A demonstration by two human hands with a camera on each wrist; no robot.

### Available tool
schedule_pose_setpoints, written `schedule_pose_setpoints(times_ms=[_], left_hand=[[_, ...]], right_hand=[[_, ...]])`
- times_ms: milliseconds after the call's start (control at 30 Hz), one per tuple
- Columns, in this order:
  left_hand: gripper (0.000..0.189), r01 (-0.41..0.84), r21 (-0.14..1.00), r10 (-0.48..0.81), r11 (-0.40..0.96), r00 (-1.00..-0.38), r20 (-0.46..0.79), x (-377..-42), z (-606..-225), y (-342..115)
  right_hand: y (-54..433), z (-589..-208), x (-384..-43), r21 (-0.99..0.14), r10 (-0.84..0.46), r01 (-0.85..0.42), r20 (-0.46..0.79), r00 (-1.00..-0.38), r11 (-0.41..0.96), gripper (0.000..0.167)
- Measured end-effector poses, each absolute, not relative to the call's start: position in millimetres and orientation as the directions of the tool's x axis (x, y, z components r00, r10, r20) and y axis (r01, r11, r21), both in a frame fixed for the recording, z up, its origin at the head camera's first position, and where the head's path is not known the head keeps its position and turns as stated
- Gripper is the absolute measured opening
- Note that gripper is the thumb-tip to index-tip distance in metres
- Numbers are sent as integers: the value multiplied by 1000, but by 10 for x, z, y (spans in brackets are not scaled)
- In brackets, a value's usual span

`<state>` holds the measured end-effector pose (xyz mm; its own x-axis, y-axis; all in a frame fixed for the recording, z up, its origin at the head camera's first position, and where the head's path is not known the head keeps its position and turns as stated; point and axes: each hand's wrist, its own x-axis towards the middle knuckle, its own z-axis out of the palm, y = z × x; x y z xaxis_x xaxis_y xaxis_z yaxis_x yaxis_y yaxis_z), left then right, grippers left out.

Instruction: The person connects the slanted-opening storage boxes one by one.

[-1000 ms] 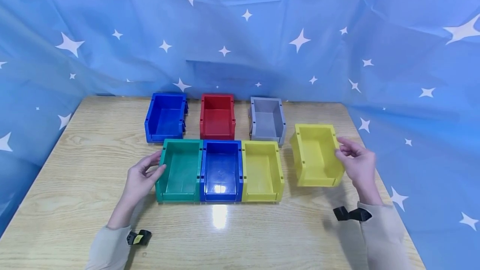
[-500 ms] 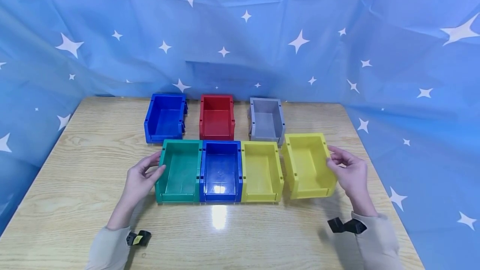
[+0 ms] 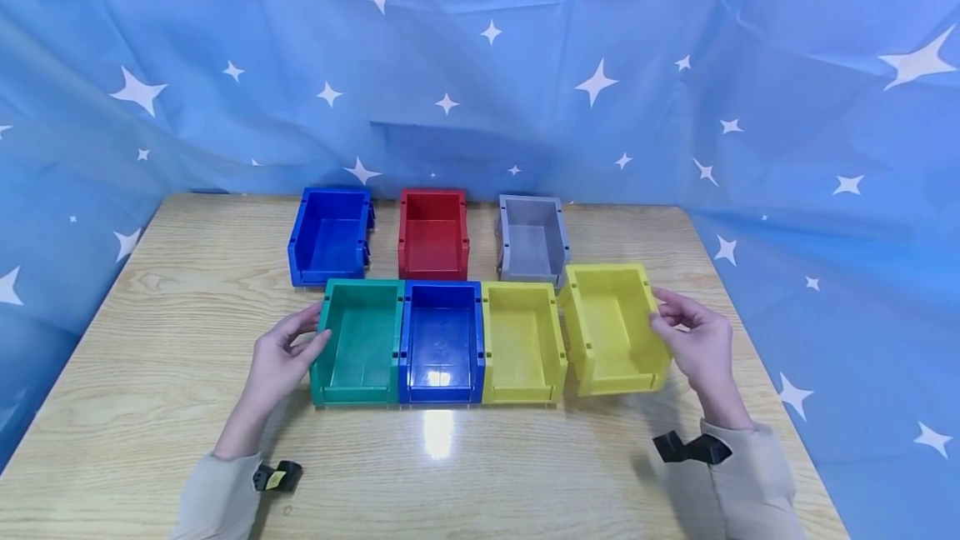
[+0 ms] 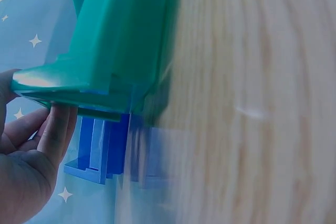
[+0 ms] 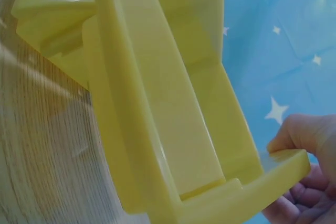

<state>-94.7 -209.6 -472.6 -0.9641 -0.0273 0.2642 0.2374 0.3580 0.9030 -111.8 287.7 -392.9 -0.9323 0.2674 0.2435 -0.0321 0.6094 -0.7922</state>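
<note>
My left hand (image 3: 281, 357) pinches the left wall of a green storage bin (image 3: 365, 344), thumb over the rim and fingers beneath its outer lip in the left wrist view. Joined to that bin on its right are a blue bin (image 3: 442, 340) and a yellow bin (image 3: 522, 340), side by side in a row. A second yellow bin (image 3: 615, 327) is held by my right hand (image 3: 701, 348), thumb inside and fingers outside its right wall. It hangs slightly tilted above the table, its left side right at the row's yellow bin.
Behind the row stand another blue bin (image 3: 330, 236), a red bin (image 3: 433, 233) and a grey bin (image 3: 533, 237), spaced apart near the table's far edge. A blue cloth with white stars (image 3: 480, 65) hangs behind and beside the wooden table (image 3: 480, 473).
My right hand has brought the second yellow bin leftward and toward me, up to the row's right end. My left hand has stayed on the green bin.
</note>
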Motion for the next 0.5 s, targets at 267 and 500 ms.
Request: schedule_pose_setpoints(times_ms=[267,500], left_hand=[[37,242,898,-22,368,-963,268,-941,-4730,-2096],[37,239,901,-28,363,-963,267,-930,-4671,-2075]], right_hand=[[2864,-3934,-1110,-790,283,-8,230,-931,613,28],[2867,-3924,-1124,-781,269,-18,236,-934,624,27]])
